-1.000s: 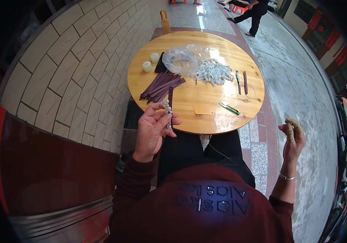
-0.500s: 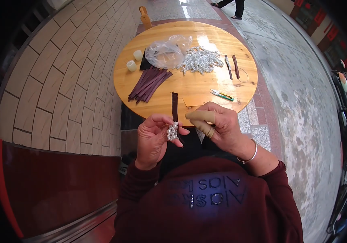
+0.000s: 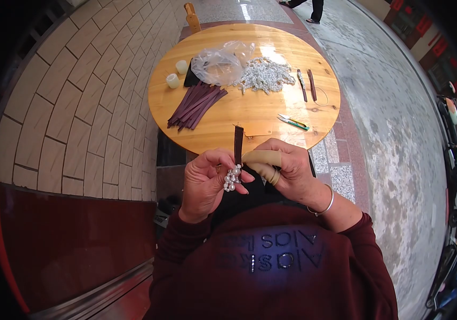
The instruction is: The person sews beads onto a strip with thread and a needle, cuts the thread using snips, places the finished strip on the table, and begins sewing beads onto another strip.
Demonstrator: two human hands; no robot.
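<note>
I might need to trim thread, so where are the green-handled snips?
In the head view, the green-handled snips lie on the wooden table's near right part, just right of the orange card.

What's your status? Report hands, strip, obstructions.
Left hand gripping beaded dark strip. Right hand close alongside, contact unclear. Green-handled snips on table beyond, clear of hands.

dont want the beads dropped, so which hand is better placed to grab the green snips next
Right, probably: the right hand is nearer the green snips, while the left hand grips the beaded strip. I can't tell whether the right holds anything.
</note>
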